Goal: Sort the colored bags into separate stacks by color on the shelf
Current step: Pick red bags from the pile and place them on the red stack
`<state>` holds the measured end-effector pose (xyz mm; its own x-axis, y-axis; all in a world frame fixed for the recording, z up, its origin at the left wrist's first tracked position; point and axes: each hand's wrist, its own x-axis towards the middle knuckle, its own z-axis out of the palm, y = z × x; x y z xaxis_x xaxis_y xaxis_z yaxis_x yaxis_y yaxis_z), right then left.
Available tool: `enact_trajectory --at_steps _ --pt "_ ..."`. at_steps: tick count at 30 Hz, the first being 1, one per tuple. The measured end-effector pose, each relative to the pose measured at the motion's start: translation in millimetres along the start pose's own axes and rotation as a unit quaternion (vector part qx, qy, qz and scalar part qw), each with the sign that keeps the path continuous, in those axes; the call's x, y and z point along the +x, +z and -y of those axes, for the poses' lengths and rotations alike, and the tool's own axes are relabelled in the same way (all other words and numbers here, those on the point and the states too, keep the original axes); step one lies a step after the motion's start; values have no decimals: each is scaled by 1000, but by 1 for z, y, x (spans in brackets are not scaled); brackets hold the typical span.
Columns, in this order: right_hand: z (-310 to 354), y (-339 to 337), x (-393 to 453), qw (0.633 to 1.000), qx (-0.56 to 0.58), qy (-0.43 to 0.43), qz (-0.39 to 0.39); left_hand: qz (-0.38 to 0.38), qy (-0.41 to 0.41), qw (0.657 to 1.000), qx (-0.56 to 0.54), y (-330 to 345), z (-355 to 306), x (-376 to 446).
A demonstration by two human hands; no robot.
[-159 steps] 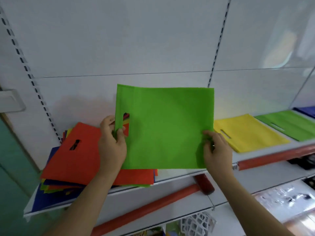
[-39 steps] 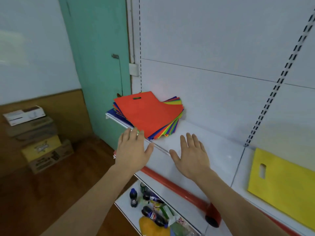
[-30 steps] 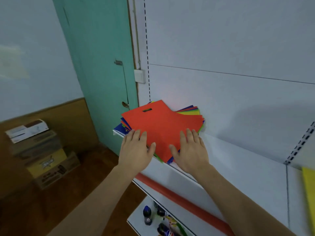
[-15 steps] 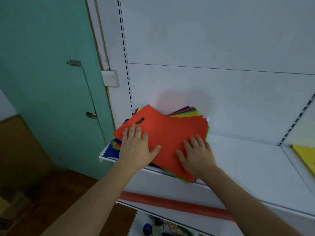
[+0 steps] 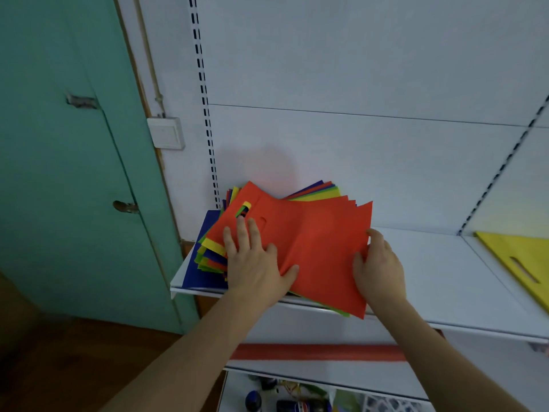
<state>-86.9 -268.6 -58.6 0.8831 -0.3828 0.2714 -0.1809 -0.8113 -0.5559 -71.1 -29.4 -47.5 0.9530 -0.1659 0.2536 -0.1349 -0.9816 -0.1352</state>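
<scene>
A mixed pile of flat coloured bags (image 5: 214, 254) lies at the left end of the white shelf (image 5: 439, 281), with red bags (image 5: 315, 242) fanned out on top and blue, green and yellow edges showing beneath. My left hand (image 5: 252, 260) presses flat on the left part of the top red bag, fingers straight. My right hand (image 5: 377, 269) grips the right edge of the red bags, thumb on top and fingers curled under. A yellow bag (image 5: 514, 257) lies on the shelf at the far right.
A teal door (image 5: 74, 173) stands left of the shelf unit. A light switch (image 5: 166, 133) sits on the wall beside it. A red price strip (image 5: 318, 352) runs below the shelf, and bottles (image 5: 267, 396) stand on a lower shelf.
The view swung left from the sorted stacks to the mixed pile. Both hands came down on the red bags; my right hand slid to their right edge and took hold of it.
</scene>
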Motion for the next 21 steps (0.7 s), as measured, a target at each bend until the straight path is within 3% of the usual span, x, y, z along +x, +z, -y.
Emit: enact_trajectory --at_steps 2,5,12,18,21 --pt "5 1 5 999 43 8 -9 24 -28 999 -8 0 7 2" --pt "3 10 13 1000 -7 18 19 60 -44 997 -21 3 9 1" --pt "-3 9 24 998 -19 40 39 37 35 999 -7 -2 -12 -5" --pt "-11 -1 33 998 36 41 -23 14 67 990 -127 -5 -21 1" --pt "-15 -6 41 993 75 86 -2 -22 55 975 -215 -13 -21 7"
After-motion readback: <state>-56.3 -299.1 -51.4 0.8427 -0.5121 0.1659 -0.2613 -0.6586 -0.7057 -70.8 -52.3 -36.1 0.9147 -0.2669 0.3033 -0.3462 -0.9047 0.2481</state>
